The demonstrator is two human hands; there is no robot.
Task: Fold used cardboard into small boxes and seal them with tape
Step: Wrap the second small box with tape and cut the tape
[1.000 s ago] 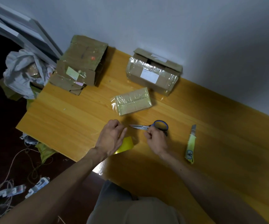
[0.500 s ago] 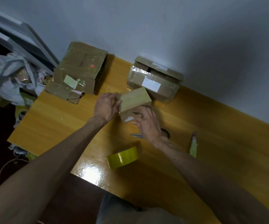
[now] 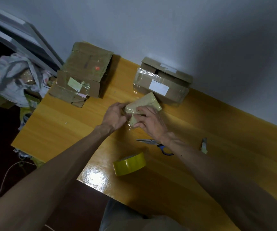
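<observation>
Left the scissors (image 3: 154, 145) and the yellow tape roll (image 3: 129, 164) lying on the worktop (image 3: 64, 127) a second ago and went for the small box (image 3: 144, 102) — now got it in both hands. Holding it over the far middle of the worktop, right in front of the bigger taped box (image 3: 162, 84) by the wall, tilted with one end raised toward that box. Looks like tan cardboard wrapped all over in shiny clear tape, with a wrinkly loose bit sticking off the near corner. Gripping the left end with the left hand (image 3: 113, 116), fingers curled round the edge. Clamping the near end with the right hand (image 3: 151, 121) — fingers (image 3: 148, 110) spread across the top, thumb tucked under the near corner. Can't tell whether it's touching the worktop underneath. Also spotted a utility knife (image 3: 204, 145) off to the right and a flattened cardboard stack (image 3: 84, 72) at the far left corner.
</observation>
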